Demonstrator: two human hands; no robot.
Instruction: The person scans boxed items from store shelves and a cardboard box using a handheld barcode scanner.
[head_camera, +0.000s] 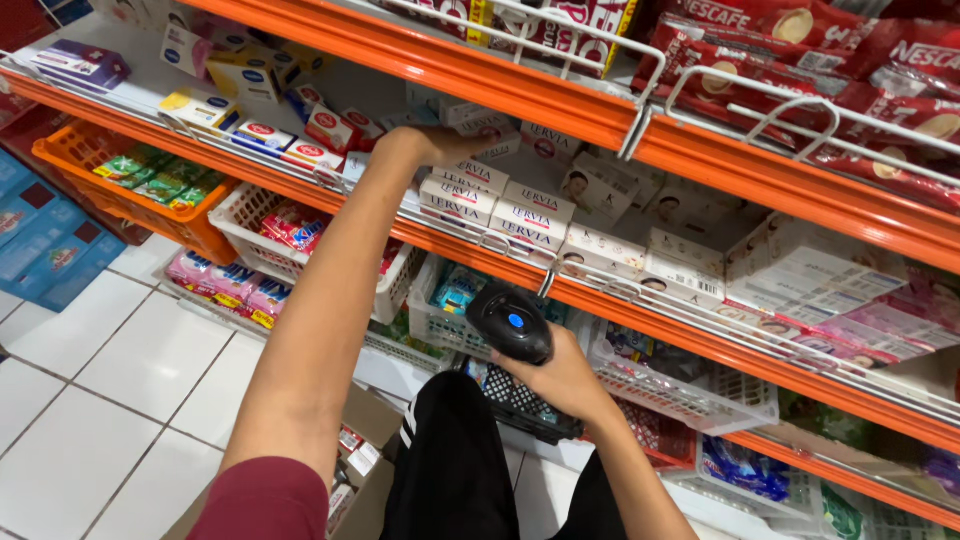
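Shelf: an orange-edged shelf (520, 262) was seen stocked with boxes up to its front edge.
Boxes: white cartons (520, 212) were stacked in rows at the shelf's middle, behind the wire rail.
Left hand (432, 146): it was stretched deep over the cartons, fingers laid on a box at the back; whether closed on it cannot be told.
Scanner: a black handheld scanner (510, 320) was held below the shelf's front edge.
Right hand (560, 378): it was clamped round the scanner's handle.
Advice: the scanner would best be kept steady and squarely aimed.
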